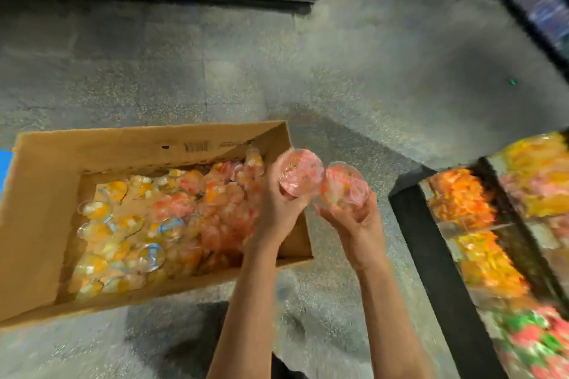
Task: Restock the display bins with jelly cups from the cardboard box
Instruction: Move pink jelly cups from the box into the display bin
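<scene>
Each hand held one pink jelly cup at frame centre: the left hand (pixel 281 203) closed around one cup (pixel 301 172), the right hand (pixel 354 218) around another (pixel 345 184). The cardboard box (pixel 46 181) lay lower left, display bins (pixel 431 255) lower right. Best to carry both level, then lower them gently into the matching bin.

Left hand (pixel 284 201), right hand (pixel 354 214) raised, grips closed.

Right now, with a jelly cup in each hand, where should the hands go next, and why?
Probably swing both to the right, over the display bins. The left hand and right hand each grip a pink jelly cup already lifted clear of the cardboard box, and the bins sit just beside them.
</scene>
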Demonstrator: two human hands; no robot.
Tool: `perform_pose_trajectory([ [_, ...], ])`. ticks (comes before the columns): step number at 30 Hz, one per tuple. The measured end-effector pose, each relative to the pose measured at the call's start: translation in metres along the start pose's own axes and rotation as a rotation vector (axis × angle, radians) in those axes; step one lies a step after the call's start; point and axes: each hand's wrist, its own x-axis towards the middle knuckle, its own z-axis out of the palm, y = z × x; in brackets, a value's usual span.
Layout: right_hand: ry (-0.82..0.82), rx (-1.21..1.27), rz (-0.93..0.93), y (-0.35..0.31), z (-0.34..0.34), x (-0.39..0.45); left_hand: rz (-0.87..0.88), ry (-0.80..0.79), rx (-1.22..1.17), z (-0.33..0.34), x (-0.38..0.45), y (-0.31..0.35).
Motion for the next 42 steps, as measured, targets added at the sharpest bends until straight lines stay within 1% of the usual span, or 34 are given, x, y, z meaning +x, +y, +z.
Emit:
perform_pose_trajectory([
  [3, 0.106, 0.062, -0.086, -0.034, -0.043, -0.021, 0.011, -0.3, -0.141, 0.055, -0.011, 0.031],
  [6, 0.335, 0.118, -0.155, -0.073, -0.085, -0.054, -0.008, -0.581, -0.18, 0.117, -0.04, 0.06],
  [8, 0.461, 0.1, -0.226, -0.092, -0.125, -0.08, 0.034, -0.69, -0.147, 0.161, -0.068, 0.079],
  [10, 0.561, 0.079, -0.281, -0.106, -0.166, -0.108, 0.069, -0.734, -0.171, 0.203, -0.103, 0.095],
  [14, 0.74, 0.093, -0.339, -0.123, -0.255, -0.18, 0.013, -0.728, -0.166, 0.293, -0.186, 0.104],
  [20, 1.06, -0.104, -0.307, -0.133, -0.39, -0.295, -0.013, -0.932, -0.197, 0.407, -0.323, 0.099],
  [25, 1.155, -0.024, -0.313, -0.132, -0.475, -0.368, -0.011, -1.055, -0.131, 0.487, -0.411, 0.101],
  [28, 1.168, 0.077, -0.361, -0.137, -0.52, -0.398, -0.073, -1.148, -0.161, 0.539, -0.451, 0.096],
  [30, 1.182, 0.096, -0.395, -0.142, -0.548, -0.411, -0.114, -1.166, -0.176, 0.573, -0.473, 0.093],
  [34, 1.179, 0.091, -0.384, -0.156, -0.624, -0.437, -0.208, -1.213, -0.185, 0.651, -0.514, 0.078],
  [37, 1.236, 0.082, -0.315, -0.163, -0.697, -0.443, -0.307, -1.226, -0.163, 0.722, -0.54, 0.056],
  [40, 1.278, 0.163, -0.211, -0.174, -0.769, -0.445, -0.426, -1.183, -0.15, 0.791, -0.562, 0.04],
  [42, 1.336, 0.185, -0.12, -0.175, -0.82, -0.45, -0.441, -1.139, -0.099, 0.829, -0.575, 0.031],
])
